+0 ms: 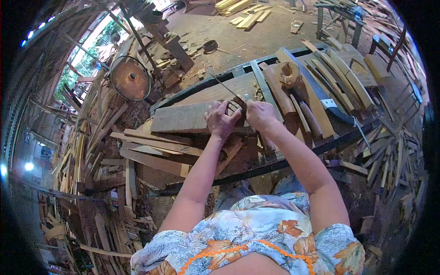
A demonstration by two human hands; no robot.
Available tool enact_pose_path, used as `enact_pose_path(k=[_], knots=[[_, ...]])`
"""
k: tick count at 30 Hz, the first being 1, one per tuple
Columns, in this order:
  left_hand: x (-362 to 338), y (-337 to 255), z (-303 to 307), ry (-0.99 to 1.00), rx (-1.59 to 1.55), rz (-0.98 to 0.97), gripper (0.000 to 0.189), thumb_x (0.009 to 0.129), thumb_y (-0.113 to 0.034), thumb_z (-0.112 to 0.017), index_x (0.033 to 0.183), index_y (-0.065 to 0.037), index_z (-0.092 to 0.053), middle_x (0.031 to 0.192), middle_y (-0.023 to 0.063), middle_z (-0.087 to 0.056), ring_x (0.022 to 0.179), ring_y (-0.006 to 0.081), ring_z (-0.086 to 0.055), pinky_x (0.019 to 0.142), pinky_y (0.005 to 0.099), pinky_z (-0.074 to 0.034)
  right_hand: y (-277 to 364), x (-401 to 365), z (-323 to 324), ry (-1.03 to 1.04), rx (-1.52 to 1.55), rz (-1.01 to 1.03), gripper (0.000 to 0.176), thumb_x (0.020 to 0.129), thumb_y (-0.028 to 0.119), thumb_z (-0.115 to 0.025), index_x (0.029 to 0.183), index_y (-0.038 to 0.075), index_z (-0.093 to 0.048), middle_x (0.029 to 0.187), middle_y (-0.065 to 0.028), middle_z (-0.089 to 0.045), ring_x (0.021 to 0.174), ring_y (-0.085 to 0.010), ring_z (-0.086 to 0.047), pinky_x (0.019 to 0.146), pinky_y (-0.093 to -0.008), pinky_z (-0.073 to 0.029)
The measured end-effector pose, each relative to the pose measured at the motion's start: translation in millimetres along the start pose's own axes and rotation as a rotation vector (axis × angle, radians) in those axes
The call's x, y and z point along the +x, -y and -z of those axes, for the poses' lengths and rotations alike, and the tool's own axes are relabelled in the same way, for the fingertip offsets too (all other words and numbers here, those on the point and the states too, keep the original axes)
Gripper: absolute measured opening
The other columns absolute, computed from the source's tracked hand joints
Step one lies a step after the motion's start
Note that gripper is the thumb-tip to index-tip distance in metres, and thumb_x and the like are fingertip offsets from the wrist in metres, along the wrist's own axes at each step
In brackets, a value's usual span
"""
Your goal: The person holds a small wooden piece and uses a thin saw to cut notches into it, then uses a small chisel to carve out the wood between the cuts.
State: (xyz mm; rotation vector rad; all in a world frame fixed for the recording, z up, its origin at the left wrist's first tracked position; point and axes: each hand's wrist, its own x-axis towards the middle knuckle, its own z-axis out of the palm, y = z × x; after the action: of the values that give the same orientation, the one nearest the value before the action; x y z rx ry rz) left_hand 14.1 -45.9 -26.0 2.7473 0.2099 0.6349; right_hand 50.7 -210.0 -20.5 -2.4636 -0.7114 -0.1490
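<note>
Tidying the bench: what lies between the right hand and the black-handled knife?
Head view: a wooden mallet and flat slats lie between the right hand and the knife.

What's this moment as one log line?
left hand: grips small dark piece | right hand: grips thin blade | under: plank | nearby: mallet

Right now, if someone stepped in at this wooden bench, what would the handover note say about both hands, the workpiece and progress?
Left hand: closed over a small dark wooden piece, pressing it on the grey weathered plank.
Right hand: closed beside it, apparently gripping the thin metal blade that sticks up and away from the hands.
Nearby, untouched: long dark-bladed knife with a pale handle collar and a knotty wooden club, both lying to the right.
Done: cannot tell, the hands cover the piece.
Left: the piece looks unfinished, since both hands are on it.
</note>
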Motion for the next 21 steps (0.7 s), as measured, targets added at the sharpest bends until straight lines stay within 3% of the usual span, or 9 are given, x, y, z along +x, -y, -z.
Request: enact_pose_path(k=[3, 7, 12, 19, 21], knots=[[-2.2, 2.0, -6.4, -0.03, 0.02, 0.005, 0.054, 0.067, -0.057, -0.064, 0.103, -0.016, -0.066, 0.096, 0.0064, -0.057, 0.096, 0.0277, -0.053, 0.085, 0.0443, -0.036, 0.2, -8.0, -1.3, -0.046, -0.024, -0.014, 0.011, 0.081, 0.012, -0.05, 0.083, 0.003, -0.058, 0.076, -0.0204, -0.064, 0.074, -0.0395, -0.064, 0.068, -0.0489, -0.05], [-3.0, 1.0, -5.8, -0.084, 0.031, -0.018, 0.052, 0.068, -0.056, -0.064, 0.101, -0.016, -0.067, 0.097, 0.0066, -0.057, 0.097, 0.0274, -0.052, 0.085, 0.0442, -0.036, -15.8, -93.1, 26.0, -0.015, 0.01, -0.028, 0.017, 0.084, 0.017, -0.053, 0.095, 0.005, -0.054, 0.07, -0.0209, -0.061, 0.07, -0.0384, -0.062, 0.063, -0.0467, -0.049], [-1.4, 0.0, -5.0, -0.068, 0.026, -0.015, 0.05, 0.069, -0.055, -0.064, 0.1, -0.016, -0.067, 0.097, 0.0068, -0.057, 0.097, 0.0272, -0.052, 0.084, 0.0446, -0.036, -27.2, -142.3, 37.9, 0.025, 0.007, -0.092, 0.014, 0.084, 0.018, -0.053, 0.089, 0.005, -0.053, 0.07, -0.0204, -0.061, 0.068, -0.0388, -0.062, 0.061, -0.0473, -0.048], [-1.6, 5.0, -7.9, -0.099, 0.029, -0.062, 0.052, 0.069, -0.056, -0.065, 0.104, -0.017, -0.066, 0.093, 0.0067, -0.056, 0.096, 0.0277, -0.053, 0.081, 0.0468, -0.037, -1.7, -4.1, 5.2, 0.029, 0.011, -0.005, 0.014, 0.081, 0.016, -0.052, 0.084, 0.004, -0.059, 0.082, -0.0194, -0.066, 0.079, -0.037, -0.065, 0.067, -0.0461, -0.051], [0.8, 2.9, -5.6, -0.095, 0.007, -0.067, 0.052, 0.069, -0.057, -0.065, 0.103, -0.017, -0.066, 0.093, 0.0066, -0.056, 0.096, 0.0277, -0.053, 0.081, 0.0472, -0.037, 5.9, 4.7, 2.7, 0.0, -0.008, -0.019, 0.015, 0.082, 0.017, -0.052, 0.084, 0.004, -0.059, 0.082, -0.0193, -0.066, 0.079, -0.0374, -0.065, 0.067, -0.046, -0.051]])
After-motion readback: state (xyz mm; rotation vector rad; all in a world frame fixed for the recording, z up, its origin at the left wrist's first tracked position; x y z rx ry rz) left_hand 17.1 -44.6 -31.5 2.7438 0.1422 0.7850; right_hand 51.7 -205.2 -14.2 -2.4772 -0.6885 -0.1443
